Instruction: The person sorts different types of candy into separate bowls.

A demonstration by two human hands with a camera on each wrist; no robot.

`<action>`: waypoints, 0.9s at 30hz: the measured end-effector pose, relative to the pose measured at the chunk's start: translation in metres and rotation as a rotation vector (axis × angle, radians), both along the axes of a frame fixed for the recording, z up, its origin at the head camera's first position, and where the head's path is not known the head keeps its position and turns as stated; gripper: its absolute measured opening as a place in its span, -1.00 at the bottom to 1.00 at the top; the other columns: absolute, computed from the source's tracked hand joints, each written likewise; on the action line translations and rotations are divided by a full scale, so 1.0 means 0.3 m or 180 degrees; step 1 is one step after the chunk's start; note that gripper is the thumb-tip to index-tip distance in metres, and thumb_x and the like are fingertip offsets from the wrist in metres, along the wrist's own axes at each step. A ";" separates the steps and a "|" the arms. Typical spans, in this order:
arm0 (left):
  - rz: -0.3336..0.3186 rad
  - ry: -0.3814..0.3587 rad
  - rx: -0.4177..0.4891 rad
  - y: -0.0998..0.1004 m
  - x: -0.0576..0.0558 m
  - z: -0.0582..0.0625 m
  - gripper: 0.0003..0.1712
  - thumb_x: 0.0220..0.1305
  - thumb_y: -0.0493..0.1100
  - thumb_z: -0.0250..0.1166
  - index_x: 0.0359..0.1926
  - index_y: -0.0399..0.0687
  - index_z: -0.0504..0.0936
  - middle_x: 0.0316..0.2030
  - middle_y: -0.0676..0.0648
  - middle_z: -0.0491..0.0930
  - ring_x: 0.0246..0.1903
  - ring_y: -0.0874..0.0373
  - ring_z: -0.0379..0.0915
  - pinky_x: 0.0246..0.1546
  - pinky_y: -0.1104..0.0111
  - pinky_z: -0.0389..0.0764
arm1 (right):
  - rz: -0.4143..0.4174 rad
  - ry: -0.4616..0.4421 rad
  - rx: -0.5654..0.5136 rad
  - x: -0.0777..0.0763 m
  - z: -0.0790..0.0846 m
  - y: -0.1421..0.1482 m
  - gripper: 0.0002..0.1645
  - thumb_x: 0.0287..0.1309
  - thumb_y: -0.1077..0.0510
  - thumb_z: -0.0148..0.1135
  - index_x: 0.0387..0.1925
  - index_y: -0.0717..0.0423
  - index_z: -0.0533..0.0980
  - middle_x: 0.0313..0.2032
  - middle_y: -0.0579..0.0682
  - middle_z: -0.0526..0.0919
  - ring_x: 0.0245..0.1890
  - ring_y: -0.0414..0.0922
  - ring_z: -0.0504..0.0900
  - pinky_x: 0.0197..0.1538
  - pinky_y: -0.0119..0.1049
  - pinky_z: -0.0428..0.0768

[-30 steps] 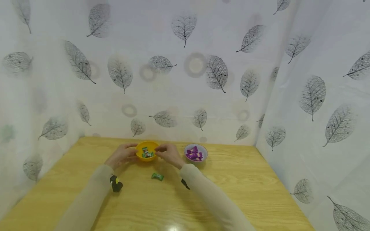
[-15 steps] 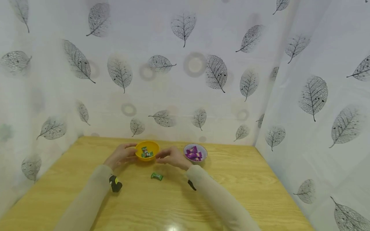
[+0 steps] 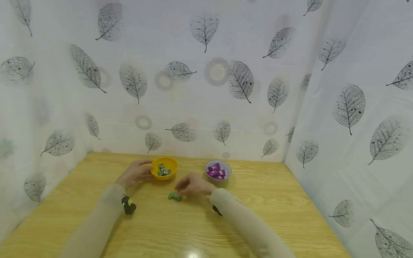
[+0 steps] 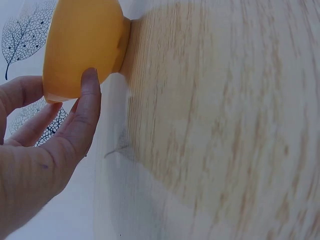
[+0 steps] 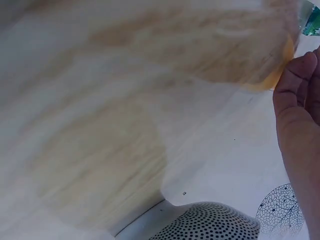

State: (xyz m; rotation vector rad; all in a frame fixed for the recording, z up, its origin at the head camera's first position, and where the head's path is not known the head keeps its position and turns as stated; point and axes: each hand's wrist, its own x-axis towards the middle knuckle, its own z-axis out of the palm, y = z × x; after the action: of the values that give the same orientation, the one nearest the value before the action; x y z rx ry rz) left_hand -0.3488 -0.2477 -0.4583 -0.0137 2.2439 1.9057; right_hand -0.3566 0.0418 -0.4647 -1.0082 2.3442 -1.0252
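A yellow bowl (image 3: 173, 171) holding several small green-wrapped candies (image 3: 164, 172) stands near the back of the table. My left hand (image 3: 134, 173) grips its left side; in the left wrist view the thumb lies on the bowl's outer wall (image 4: 82, 37) and the other fingers are at its rim. A single green-wrapped candy (image 3: 175, 197) lies on the table in front of the bowl. Right at its upper right side is my right hand (image 3: 195, 184), fingers loosely bent and pointing left, holding nothing. In the right wrist view this candy (image 5: 314, 22) shows just beyond the fingertips.
To the right stands a pale bowl (image 3: 228, 171) with several purple-wrapped candies (image 3: 215, 172); its dotted outside (image 5: 210, 222) shows in the right wrist view. The wooden table (image 3: 277, 200) is bordered at the back and right by leaf-print curtains (image 3: 206, 104).
My right hand has drawn back from the yellow bowl's right rim and come down toward the loose green candy. The left hand stays at the bowl.
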 end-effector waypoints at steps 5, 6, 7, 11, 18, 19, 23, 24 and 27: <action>0.0005 -0.0029 0.0004 0.004 0.007 0.007 -0.38 0.44 -0.29 0.06 0.44 -0.34 0.15 0.34 -0.47 0.25 -0.02 0.13 0.59 0.12 0.19 0.61 | 0.0158 0.0101 0.0159 -0.003 -0.013 -0.003 -0.66 0.01 0.07 0.50 -0.11 -0.02 0.70 -0.29 -0.26 0.74 -0.30 -0.36 0.62 -0.15 -0.49 0.61; 0.0004 -0.0040 0.0008 0.004 0.009 0.010 -0.38 0.45 -0.29 0.06 0.44 -0.34 0.14 0.34 -0.47 0.25 -0.02 0.13 0.59 0.13 0.18 0.61 | 0.0159 0.0118 0.0180 -0.003 -0.015 -0.005 -0.66 0.01 0.06 0.50 -0.12 -0.03 0.70 -0.30 -0.27 0.74 -0.31 -0.36 0.62 -0.15 -0.49 0.61; -0.0005 -0.0048 0.0015 0.004 0.011 0.013 -0.38 0.45 -0.28 0.05 0.45 -0.34 0.14 0.35 -0.47 0.24 -0.01 0.13 0.58 0.13 0.18 0.60 | 0.0173 0.0151 0.0196 -0.003 -0.018 -0.007 -0.67 0.00 0.05 0.50 -0.13 -0.04 0.70 -0.31 -0.27 0.73 -0.31 -0.36 0.61 -0.15 -0.50 0.61; -0.0020 -0.0057 0.0047 0.005 0.012 0.018 -0.38 0.45 -0.28 0.05 0.45 -0.34 0.13 0.35 -0.47 0.24 -0.02 0.15 0.58 0.14 0.19 0.60 | 0.0203 0.0190 0.0247 -0.002 -0.022 -0.015 -0.67 -0.04 0.01 0.53 -0.17 -0.08 0.71 -0.33 -0.30 0.72 -0.32 -0.36 0.60 -0.17 -0.50 0.60; -0.0004 -0.0076 0.0064 0.002 0.003 0.013 -0.38 0.44 -0.28 0.07 0.44 -0.34 0.15 0.34 -0.46 0.26 -0.06 0.17 0.58 0.10 0.22 0.62 | 0.0287 0.0180 0.0301 -0.008 -0.023 -0.015 -0.68 -0.03 0.08 0.52 -0.15 -0.07 0.71 -0.34 -0.30 0.71 -0.35 -0.36 0.58 -0.21 -0.50 0.58; -0.0003 -0.0077 0.0068 0.002 0.003 0.011 -0.38 0.44 -0.28 0.08 0.44 -0.34 0.15 0.34 -0.46 0.26 -0.06 0.17 0.59 0.10 0.22 0.62 | 0.0298 0.0174 0.0314 -0.009 -0.023 -0.015 -0.68 -0.02 0.09 0.52 -0.15 -0.07 0.71 -0.34 -0.30 0.71 -0.35 -0.36 0.58 -0.22 -0.50 0.59; -0.0019 -0.0072 0.0071 0.001 0.001 0.008 -0.38 0.44 -0.28 0.08 0.44 -0.35 0.16 0.33 -0.47 0.26 -0.05 0.17 0.59 0.12 0.20 0.61 | 0.0322 0.0148 0.0366 -0.008 -0.020 -0.011 -0.68 -0.01 0.09 0.51 -0.14 -0.08 0.71 -0.33 -0.30 0.71 -0.35 -0.36 0.57 -0.22 -0.50 0.58; -0.0019 -0.0068 0.0060 0.001 0.001 0.008 -0.38 0.44 -0.28 0.08 0.44 -0.35 0.16 0.33 -0.47 0.26 -0.06 0.18 0.59 0.11 0.21 0.61 | 0.0323 0.0148 0.0378 -0.007 -0.018 -0.010 -0.68 0.00 0.08 0.51 -0.14 -0.09 0.71 -0.33 -0.31 0.71 -0.34 -0.36 0.57 -0.21 -0.50 0.58; -0.0020 -0.0068 0.0066 0.003 0.000 0.011 -0.38 0.44 -0.28 0.08 0.43 -0.35 0.16 0.34 -0.47 0.25 -0.07 0.19 0.58 0.10 0.23 0.62 | 0.0302 0.0146 0.0394 -0.003 -0.012 -0.009 -0.70 0.00 0.06 0.50 -0.15 -0.10 0.71 -0.32 -0.31 0.70 -0.33 -0.35 0.57 -0.20 -0.50 0.57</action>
State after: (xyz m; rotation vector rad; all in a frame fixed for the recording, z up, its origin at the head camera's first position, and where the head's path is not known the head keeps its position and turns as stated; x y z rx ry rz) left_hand -0.3486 -0.2468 -0.4550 -0.0239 2.2079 1.9162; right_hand -0.3576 0.0390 -0.4683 -1.0941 2.3397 -0.8193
